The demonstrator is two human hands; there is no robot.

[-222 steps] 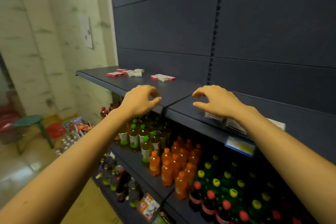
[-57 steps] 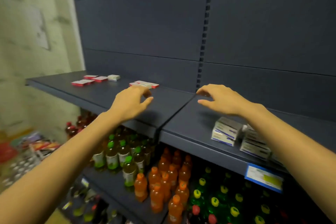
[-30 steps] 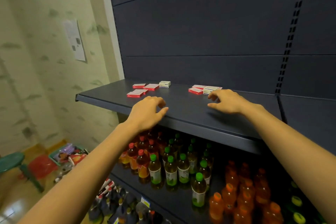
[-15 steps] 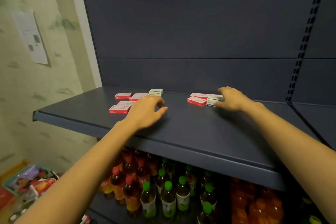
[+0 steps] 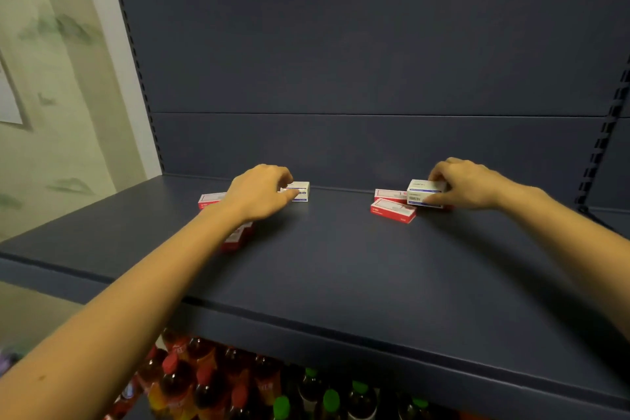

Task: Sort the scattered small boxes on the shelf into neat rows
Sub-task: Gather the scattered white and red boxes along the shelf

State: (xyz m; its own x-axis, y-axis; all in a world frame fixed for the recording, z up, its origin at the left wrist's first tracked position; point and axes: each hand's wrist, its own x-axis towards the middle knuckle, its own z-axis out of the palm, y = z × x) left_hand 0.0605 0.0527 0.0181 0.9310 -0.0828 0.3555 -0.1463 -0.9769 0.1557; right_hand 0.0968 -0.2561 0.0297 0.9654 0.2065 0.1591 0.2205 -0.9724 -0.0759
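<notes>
Small boxes lie in two groups near the back of the dark shelf (image 5: pixel 341 269). My right hand (image 5: pixel 467 184) pinches a white box with blue print (image 5: pixel 424 193) that sits among red-and-white boxes (image 5: pixel 392 210). My left hand (image 5: pixel 259 191) curls its fingers and thumb around another white box (image 5: pixel 300 190) at the left group. A red-and-white box (image 5: pixel 209 199) shows left of that hand, and another red box (image 5: pixel 237 239) lies partly hidden under my left forearm.
The shelf's back panel (image 5: pixel 375 61) rises right behind the boxes. A slotted upright (image 5: pixel 603 133) stands at the right. Bottles with red and green caps (image 5: pixel 279 392) fill the shelf below. A pale wall (image 5: pixel 51 78) is on the left.
Both hands have reached further back on the shelf. The right hand has taken hold of the white box in the right group, and the left hand has closed on the white box at the left group.
</notes>
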